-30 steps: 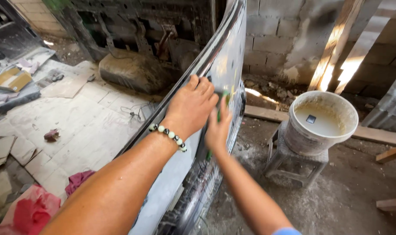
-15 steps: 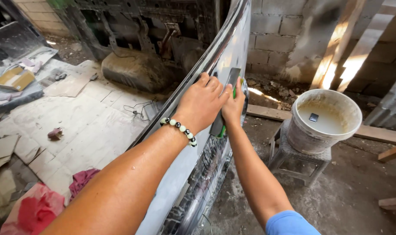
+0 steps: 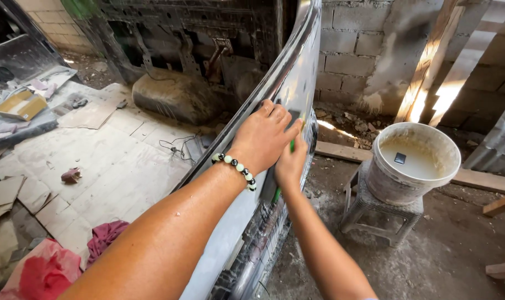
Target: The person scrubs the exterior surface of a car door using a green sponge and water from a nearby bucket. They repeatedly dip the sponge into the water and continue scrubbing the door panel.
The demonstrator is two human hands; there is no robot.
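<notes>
My left hand [image 3: 262, 138], with a bead bracelet on the wrist, lies flat on a grey car body panel [image 3: 298, 83] and presses on a dark sanding block with a green edge [image 3: 293, 119]. My right hand [image 3: 291, 165] sits just below it and grips the same block from the underside. Only the block's top corner and a green strip show between the fingers. Both hands hold the block against the panel's outer face, near its upper curved edge.
A white bucket [image 3: 390, 191] of pale liquid stands on a small stool [image 3: 375, 216] to the right. Block wall and wooden planks [image 3: 430, 61] lie behind. Cardboard sheets [image 3: 97, 166], red rags [image 3: 41, 272] and a stripped car shell [image 3: 169, 33] are on the left.
Both hands slid the block forward along the panel, then drew it back a little. Less of the block shows above the fingers now.
</notes>
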